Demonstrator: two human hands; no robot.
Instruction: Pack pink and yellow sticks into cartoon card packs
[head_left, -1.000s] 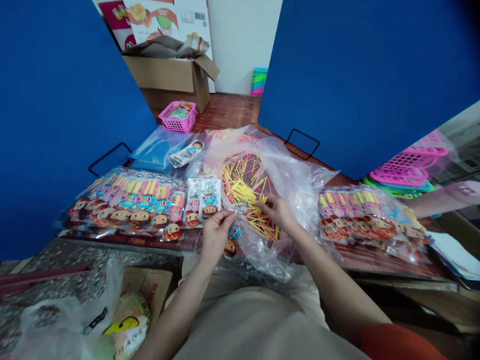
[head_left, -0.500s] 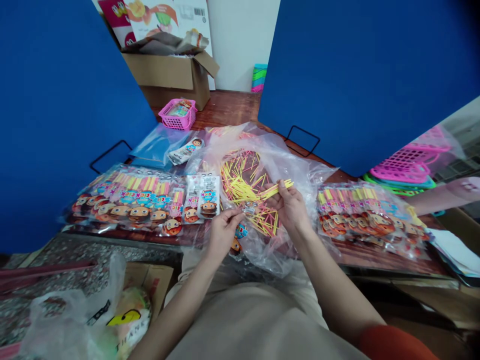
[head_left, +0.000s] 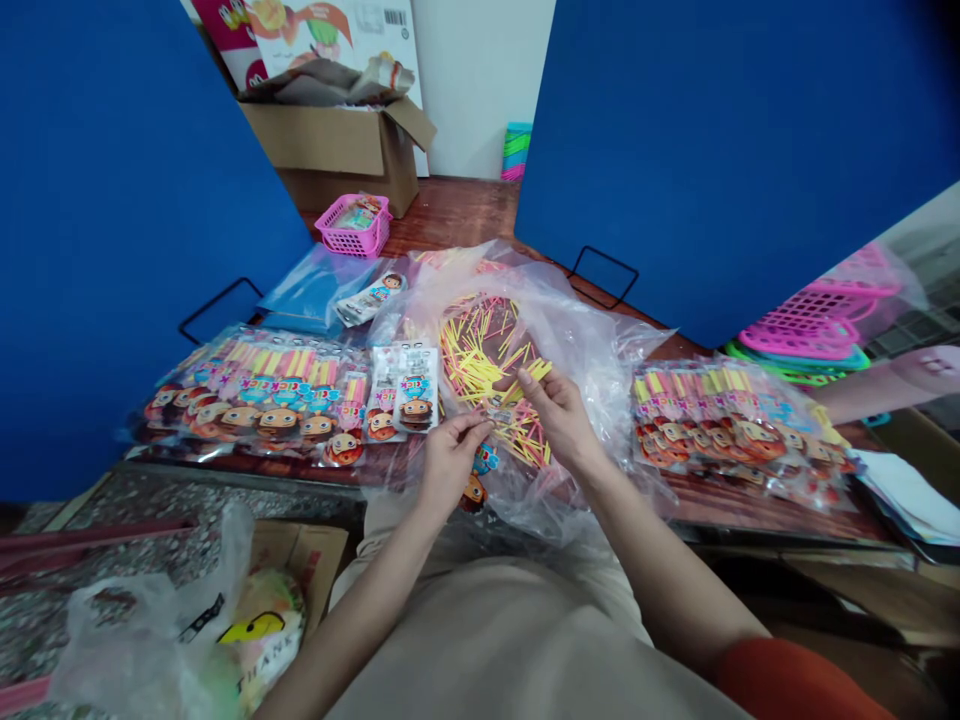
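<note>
Pinched at its top edge, a small printed plastic pouch (head_left: 480,470) hangs from my left hand (head_left: 450,455). My right hand (head_left: 559,415) is closed on a few thin yellow sticks (head_left: 538,370), just right of the pouch. Under and between the hands lies a large clear plastic bag (head_left: 592,350), spread open, with loose yellow and pink sticks (head_left: 472,350) heaped in it. Left of my left hand, printed pouches (head_left: 418,392) lie flat. Rows of filled pouches (head_left: 277,400) lie further left, and more filled pouches (head_left: 705,410) lie right of the bag.
Blue panels (head_left: 150,150) rise at both sides. A pink basket (head_left: 356,228) and an open cardboard box (head_left: 330,145) stand at the back left. Stacked pink baskets (head_left: 810,325) and another person's arm (head_left: 885,385) are at the right. Plastic bags (head_left: 135,640) lie below left.
My right hand has moved left and slightly down with the sticks, closer to the pouch. My left hand keeps its pinch on the pouch and has barely moved.
</note>
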